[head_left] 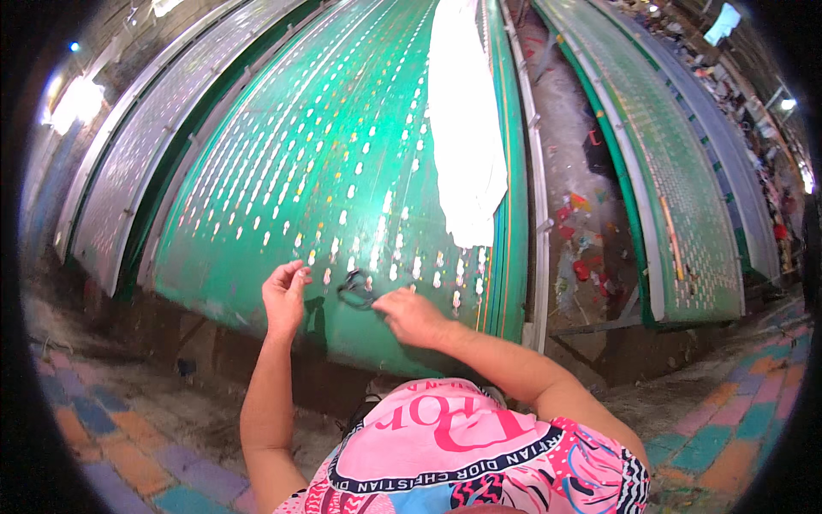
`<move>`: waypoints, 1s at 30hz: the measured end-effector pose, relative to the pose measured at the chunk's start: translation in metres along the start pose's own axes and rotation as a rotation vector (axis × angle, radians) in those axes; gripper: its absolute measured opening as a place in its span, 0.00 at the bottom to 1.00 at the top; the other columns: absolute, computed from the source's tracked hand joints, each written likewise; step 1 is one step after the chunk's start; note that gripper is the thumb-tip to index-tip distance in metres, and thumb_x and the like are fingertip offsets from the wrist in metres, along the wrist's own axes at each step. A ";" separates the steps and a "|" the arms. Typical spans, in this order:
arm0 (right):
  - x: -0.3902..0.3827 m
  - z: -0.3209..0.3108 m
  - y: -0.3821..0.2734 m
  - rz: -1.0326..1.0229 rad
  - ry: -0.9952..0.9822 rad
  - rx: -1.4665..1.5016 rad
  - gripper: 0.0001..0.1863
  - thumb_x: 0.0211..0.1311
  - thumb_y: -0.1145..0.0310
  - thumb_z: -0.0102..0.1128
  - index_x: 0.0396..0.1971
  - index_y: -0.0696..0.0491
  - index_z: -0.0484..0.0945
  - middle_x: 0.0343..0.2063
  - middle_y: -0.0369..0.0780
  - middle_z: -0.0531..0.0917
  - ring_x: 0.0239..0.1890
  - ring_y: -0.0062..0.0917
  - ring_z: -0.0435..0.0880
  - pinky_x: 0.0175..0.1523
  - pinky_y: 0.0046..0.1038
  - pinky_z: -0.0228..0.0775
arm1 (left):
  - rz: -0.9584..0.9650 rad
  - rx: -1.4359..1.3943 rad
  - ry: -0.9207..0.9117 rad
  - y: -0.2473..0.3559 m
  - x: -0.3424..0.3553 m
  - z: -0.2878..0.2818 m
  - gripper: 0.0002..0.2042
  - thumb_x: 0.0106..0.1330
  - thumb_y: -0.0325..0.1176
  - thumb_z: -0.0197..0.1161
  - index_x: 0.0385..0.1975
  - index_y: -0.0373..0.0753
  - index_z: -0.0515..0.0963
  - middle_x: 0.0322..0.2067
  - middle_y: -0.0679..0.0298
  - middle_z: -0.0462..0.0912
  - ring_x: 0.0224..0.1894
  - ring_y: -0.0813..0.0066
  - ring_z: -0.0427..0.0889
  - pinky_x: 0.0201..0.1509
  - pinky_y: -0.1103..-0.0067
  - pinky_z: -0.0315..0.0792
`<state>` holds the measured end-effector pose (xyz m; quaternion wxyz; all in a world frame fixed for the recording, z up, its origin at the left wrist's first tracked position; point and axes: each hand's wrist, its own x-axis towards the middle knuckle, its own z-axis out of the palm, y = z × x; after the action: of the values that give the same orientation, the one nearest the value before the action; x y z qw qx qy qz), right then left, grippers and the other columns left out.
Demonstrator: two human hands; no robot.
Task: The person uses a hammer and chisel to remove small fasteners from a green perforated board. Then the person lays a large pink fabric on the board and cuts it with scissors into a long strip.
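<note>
My left hand [285,293] is raised over the near end of a long green table [282,295]. Its thumb and fingertips are pinched together; anything between them is too small to make out. To the right, my right hand [413,315] is closed at the edge of a dark, thin loop [344,293], which looks like a cord or strip, just above the green surface. Rows of small pale printed marks run along the table. A long white cloth [467,120] lies lengthwise on its right side, beyond my right hand.
Another long grey table [141,163] stands at the left, and a green one [676,180] at the right. Between the tables on the right, the floor [569,146] is stained and strewn with coloured scraps. Coloured paving [128,428] lies near me on both sides.
</note>
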<state>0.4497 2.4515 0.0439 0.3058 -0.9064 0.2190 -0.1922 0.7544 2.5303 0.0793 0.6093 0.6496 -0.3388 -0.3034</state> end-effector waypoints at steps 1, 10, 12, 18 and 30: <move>0.010 -0.007 -0.015 -0.064 0.008 -0.060 0.20 0.63 0.74 0.71 0.56 0.53 0.86 0.54 0.47 0.89 0.60 0.45 0.86 0.68 0.46 0.77 | 0.008 0.009 -0.063 -0.008 0.012 -0.003 0.07 0.80 0.23 0.64 0.50 0.28 0.85 0.44 0.58 0.91 0.44 0.74 0.90 0.53 0.74 0.86; 0.045 -0.114 0.079 0.332 0.554 -0.151 0.19 0.68 0.75 0.66 0.58 0.57 0.83 0.58 0.51 0.87 0.64 0.52 0.83 0.73 0.46 0.72 | 0.041 -0.045 -0.466 -0.021 0.090 0.127 0.02 0.76 0.22 0.69 0.40 0.34 0.88 0.39 0.62 0.93 0.41 0.78 0.89 0.52 0.76 0.83; 0.046 -0.136 0.122 0.384 0.676 -0.238 0.21 0.68 0.75 0.65 0.60 0.58 0.82 0.56 0.52 0.87 0.63 0.52 0.83 0.72 0.47 0.72 | -0.109 -0.059 -0.626 -0.004 0.098 0.187 0.03 0.76 0.22 0.69 0.44 0.34 0.89 0.39 0.62 0.93 0.41 0.77 0.89 0.51 0.76 0.84; 0.049 -0.139 0.143 0.613 0.389 -0.462 0.29 0.62 0.60 0.75 0.60 0.58 0.83 0.49 0.53 0.88 0.54 0.51 0.86 0.62 0.51 0.75 | -0.454 -0.179 -0.553 -0.008 0.118 0.315 0.13 0.78 0.37 0.72 0.47 0.31 0.87 0.32 0.64 0.88 0.31 0.77 0.85 0.41 0.79 0.83; 0.086 -0.186 0.149 0.256 0.642 0.673 0.11 0.65 0.68 0.76 0.38 0.55 0.81 0.35 0.34 0.86 0.41 0.19 0.88 0.46 0.27 0.79 | -0.412 -1.004 -0.528 0.073 0.171 0.309 0.20 0.75 0.33 0.60 0.63 0.32 0.79 0.58 0.54 0.88 0.58 0.60 0.88 0.60 0.59 0.85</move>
<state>0.3897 2.2123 0.1047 0.5203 -0.6177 0.3379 -0.4832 0.6006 2.2086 0.1329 0.6654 0.2377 -0.1613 -0.6890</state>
